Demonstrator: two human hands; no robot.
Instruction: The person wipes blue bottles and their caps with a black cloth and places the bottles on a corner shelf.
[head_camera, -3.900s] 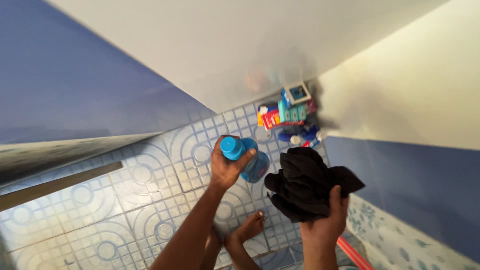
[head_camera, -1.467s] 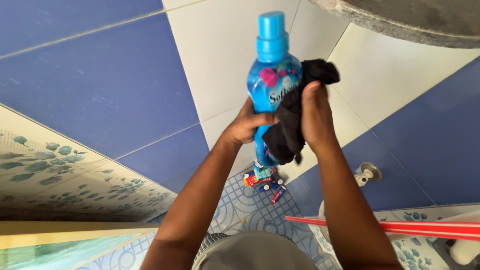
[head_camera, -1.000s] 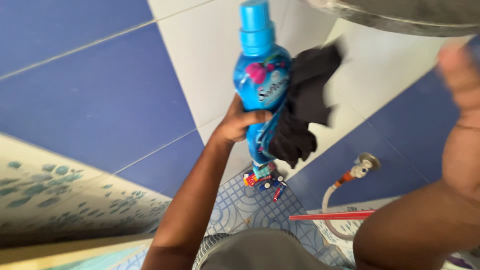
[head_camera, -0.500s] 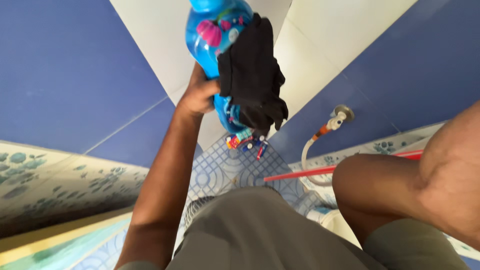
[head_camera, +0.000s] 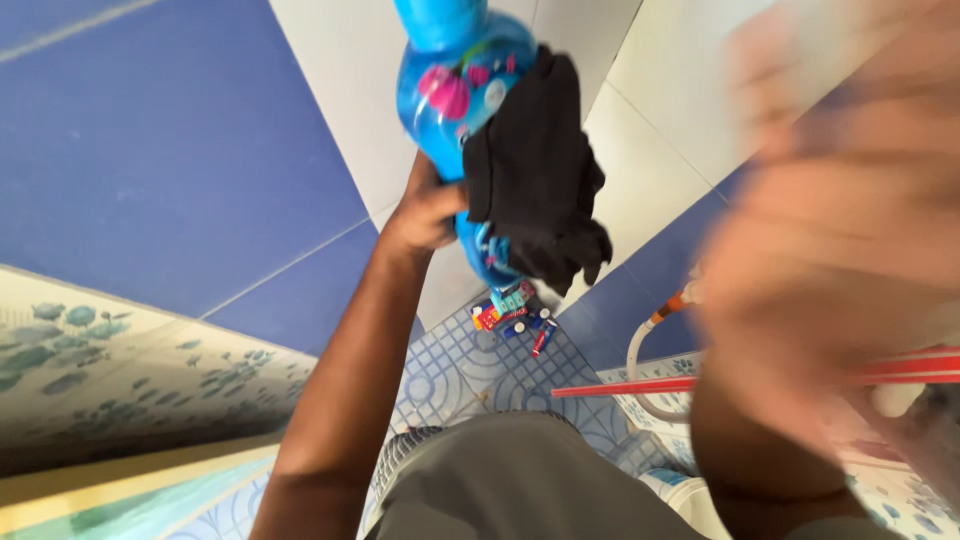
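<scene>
My left hand (head_camera: 428, 212) is raised in front of the tiled wall and grips a blue plastic bottle (head_camera: 448, 80) with a pink and white label. A black cloth (head_camera: 535, 180) is pressed against the bottle's right side and hangs down from the same hand. My right hand (head_camera: 830, 210) is a large blur close to the camera at the right; nothing shows in it and its fingers look spread. The bottle's cap is cut off by the top edge.
Blue and white wall tiles (head_camera: 180, 170) fill the background. On the patterned floor in the corner lie several small tubes and boxes (head_camera: 512, 318). A red stick (head_camera: 640, 385) crosses at the right, beside a white hose (head_camera: 640, 350) with an orange fitting.
My right hand let go of the black cloth, swung out to the right and now passes blurred close to the camera. The left hand keeps the bottle and cloth raised.
</scene>
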